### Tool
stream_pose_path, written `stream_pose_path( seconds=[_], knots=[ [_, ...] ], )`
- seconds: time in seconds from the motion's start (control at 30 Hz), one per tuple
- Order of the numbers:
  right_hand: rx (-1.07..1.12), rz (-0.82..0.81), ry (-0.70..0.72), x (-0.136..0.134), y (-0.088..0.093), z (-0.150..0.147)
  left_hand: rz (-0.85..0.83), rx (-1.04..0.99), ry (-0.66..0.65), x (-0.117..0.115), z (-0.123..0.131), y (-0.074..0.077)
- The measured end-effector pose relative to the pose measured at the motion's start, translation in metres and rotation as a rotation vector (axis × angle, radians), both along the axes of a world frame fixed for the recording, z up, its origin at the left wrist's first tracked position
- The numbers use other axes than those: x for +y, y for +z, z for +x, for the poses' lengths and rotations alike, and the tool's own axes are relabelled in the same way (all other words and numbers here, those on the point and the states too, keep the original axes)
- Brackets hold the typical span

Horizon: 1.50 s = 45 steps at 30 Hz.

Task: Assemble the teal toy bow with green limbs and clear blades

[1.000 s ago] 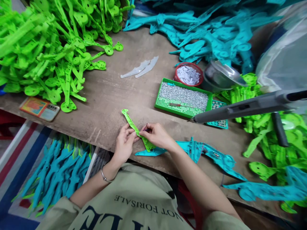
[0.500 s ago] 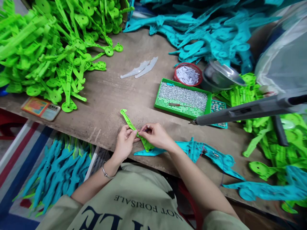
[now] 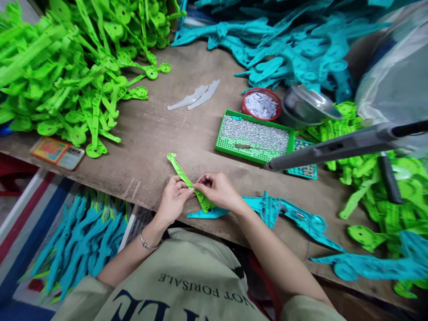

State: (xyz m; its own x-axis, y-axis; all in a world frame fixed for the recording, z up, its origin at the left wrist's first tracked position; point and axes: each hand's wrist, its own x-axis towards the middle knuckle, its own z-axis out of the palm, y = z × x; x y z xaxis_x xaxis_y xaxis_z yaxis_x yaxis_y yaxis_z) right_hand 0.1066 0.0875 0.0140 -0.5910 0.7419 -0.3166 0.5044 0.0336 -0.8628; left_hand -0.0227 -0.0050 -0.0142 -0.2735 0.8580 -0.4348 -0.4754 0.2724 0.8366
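A long, narrow lime-green plastic part point(image 3: 179, 170) slants between my hands above the table's near edge, its hooked end pointing away from me. My left hand point(image 3: 173, 199) is closed around its middle, thumb lying along the near side. From the right, my right hand point(image 3: 219, 191) pinches at the same spot; whether a small piece is also between its fingertips is hidden. Beneath the wide lower end of the green part lies a turquoise plastic shell point(image 3: 257, 205), which stretches to the right under my right forearm. Thin reddish wire shows along that shell.
A grey screwdriver-like tool point(image 3: 321, 149) hangs at right, above a green tray point(image 3: 220, 145) of small metal pieces. Behind are a red basket point(image 3: 245, 107) and metal bowl point(image 3: 301, 104). Green parts point(image 3: 67, 76) heap left, turquoise parts point(image 3: 294, 49) behind. A phone point(image 3: 56, 153) lies left.
My left thumb has slid slightly toward me along the green part. My right hand stays almost in place. The hanging grey tool has swung a little.
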Motion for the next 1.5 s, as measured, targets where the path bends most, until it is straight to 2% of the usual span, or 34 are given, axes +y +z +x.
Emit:
stream_pose_path(
  seconds=[0.2,0.4,0.67,0.87,1.17,1.3,1.5],
  knots=[
    [0.019,0.013,0.021,-0.007,0.001,0.007,-0.014,0.03,0.069,0.0,0.006,-0.002],
    [0.03,0.151,-0.02,-0.017,0.007,0.013,0.019,-0.003,0.049,-0.002,0.004,-0.003],
    [0.019,0.175,-0.018,-0.022,0.008,0.013,0.078,-0.096,0.077,-0.005,0.008,-0.011],
    [-0.114,0.274,0.028,-0.039,0.019,0.014,0.072,-0.07,0.098,-0.005,0.012,-0.011],
    [-0.135,0.226,-0.001,-0.044,0.013,0.012,0.087,-0.047,0.084,-0.005,0.013,-0.013],
    [-0.18,0.357,0.083,-0.049,0.013,0.012,0.043,-0.047,0.106,-0.005,0.014,-0.011],
    [-0.466,0.62,0.264,-0.066,0.017,0.003,0.058,-0.084,0.052,-0.006,0.012,-0.005]
  ],
)
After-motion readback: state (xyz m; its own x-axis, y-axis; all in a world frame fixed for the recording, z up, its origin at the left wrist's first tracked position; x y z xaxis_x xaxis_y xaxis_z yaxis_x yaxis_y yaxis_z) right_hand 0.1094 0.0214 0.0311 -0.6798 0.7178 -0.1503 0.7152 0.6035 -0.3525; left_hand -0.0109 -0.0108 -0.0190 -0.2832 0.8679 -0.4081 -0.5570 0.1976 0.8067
